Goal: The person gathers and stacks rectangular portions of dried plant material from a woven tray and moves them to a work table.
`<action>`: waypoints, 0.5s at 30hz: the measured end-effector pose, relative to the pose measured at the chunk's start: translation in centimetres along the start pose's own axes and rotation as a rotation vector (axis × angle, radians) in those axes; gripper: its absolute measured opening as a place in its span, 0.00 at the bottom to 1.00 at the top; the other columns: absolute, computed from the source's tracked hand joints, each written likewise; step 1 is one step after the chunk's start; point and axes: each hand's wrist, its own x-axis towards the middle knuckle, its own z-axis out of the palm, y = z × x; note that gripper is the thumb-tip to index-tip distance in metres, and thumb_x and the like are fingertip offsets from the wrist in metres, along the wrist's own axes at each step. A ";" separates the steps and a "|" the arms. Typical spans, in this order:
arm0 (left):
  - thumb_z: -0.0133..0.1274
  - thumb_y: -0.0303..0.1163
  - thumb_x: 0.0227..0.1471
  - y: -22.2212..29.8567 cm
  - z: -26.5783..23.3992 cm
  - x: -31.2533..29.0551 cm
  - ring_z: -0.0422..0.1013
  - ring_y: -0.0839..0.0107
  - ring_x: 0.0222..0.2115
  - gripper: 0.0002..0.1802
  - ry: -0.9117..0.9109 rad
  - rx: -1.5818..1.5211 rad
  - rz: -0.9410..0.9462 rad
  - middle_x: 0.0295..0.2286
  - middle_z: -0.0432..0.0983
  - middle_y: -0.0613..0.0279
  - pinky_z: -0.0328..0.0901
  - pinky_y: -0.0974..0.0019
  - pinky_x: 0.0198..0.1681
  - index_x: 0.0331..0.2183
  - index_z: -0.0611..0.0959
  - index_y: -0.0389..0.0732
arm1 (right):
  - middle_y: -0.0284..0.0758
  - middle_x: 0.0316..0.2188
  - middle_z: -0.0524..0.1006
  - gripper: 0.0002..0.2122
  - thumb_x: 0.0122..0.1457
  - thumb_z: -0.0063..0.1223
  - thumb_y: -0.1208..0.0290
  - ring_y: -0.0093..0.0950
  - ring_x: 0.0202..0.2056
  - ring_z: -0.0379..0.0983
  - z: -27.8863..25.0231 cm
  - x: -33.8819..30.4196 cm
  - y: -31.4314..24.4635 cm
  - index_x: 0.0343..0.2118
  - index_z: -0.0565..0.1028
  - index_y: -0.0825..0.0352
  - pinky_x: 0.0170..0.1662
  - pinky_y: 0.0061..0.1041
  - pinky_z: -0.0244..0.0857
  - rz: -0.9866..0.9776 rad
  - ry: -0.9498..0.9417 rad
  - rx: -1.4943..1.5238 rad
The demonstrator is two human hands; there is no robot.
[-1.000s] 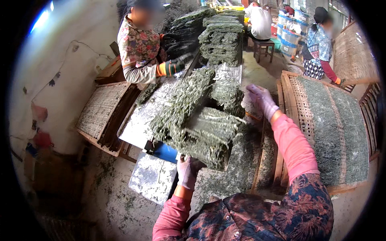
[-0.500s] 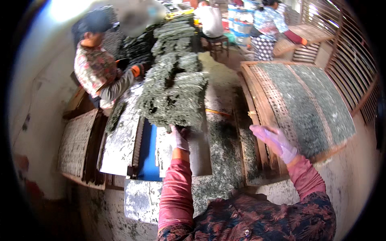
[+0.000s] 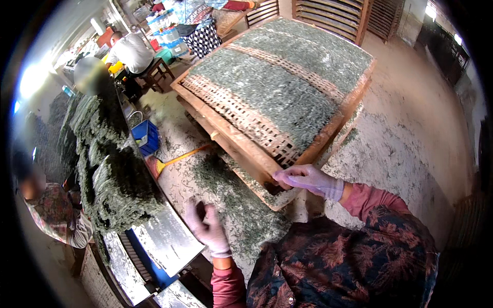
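Note:
My right hand [image 3: 310, 180], in a pale lilac glove, is at the near corner of a wood-framed woven tray [image 3: 218, 110]. Its fingers are closed together with their tips at the frame's corner. Bands of dark green shredded strands [image 3: 295, 77] cover most of the tray, and bare lattice shows between them. My left hand [image 3: 206, 226], gloved the same way, is raised beside the metal-topped bench [image 3: 169, 238]. Its fingers are apart, slightly curled, with nothing in them. A heap of matted dark green strands [image 3: 120, 185] lies on the bench to its left.
A broom [image 3: 172, 161] and a blue basket [image 3: 146, 137] are on the floor between bench and tray. Spilled green bits are scattered there. One person [image 3: 56, 210] is at far left, another [image 3: 131, 51] sits behind, and slatted racks [image 3: 331, 18] stand at the back.
The view has swung right toward the tray. My left hand has come away from the green heap, and my right hand has moved to the tray's corner.

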 end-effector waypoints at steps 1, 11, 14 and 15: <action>0.60 0.29 0.51 1.2 2.1 -0.4 0.70 0.61 0.46 0.28 -0.090 0.192 0.337 0.48 0.70 0.48 0.66 0.62 0.49 0.53 0.72 0.35 | 0.33 0.48 0.74 0.13 0.61 0.53 0.71 0.21 0.47 0.70 -0.6 0.0 -0.6 0.48 0.75 0.71 0.49 0.21 0.66 -0.081 0.017 -0.087; 0.58 0.27 0.43 5.2 19.6 0.1 0.60 0.45 0.53 0.27 -0.625 0.607 0.800 0.53 0.63 0.47 0.56 0.46 0.56 0.49 0.77 0.50 | 0.40 0.51 0.72 0.18 0.50 0.50 0.85 0.36 0.57 0.64 -20.5 -1.7 -9.6 0.47 0.73 0.70 0.60 0.33 0.60 -0.739 0.353 -1.213; 0.58 0.27 0.43 5.7 22.4 0.3 0.61 0.47 0.53 0.29 -0.658 0.641 0.765 0.54 0.64 0.51 0.56 0.48 0.56 0.50 0.78 0.54 | 0.41 0.51 0.70 0.23 0.50 0.49 0.85 0.42 0.57 0.62 -25.2 -0.2 -10.9 0.52 0.70 0.67 0.60 0.35 0.59 -0.701 0.332 -1.466; 0.58 0.27 0.42 5.7 22.9 0.4 0.62 0.48 0.53 0.29 -0.672 0.654 0.781 0.54 0.64 0.52 0.57 0.48 0.56 0.50 0.78 0.55 | 0.41 0.52 0.70 0.24 0.50 0.50 0.85 0.42 0.57 0.62 -25.9 0.4 -11.1 0.53 0.69 0.67 0.60 0.36 0.58 -0.674 0.310 -1.537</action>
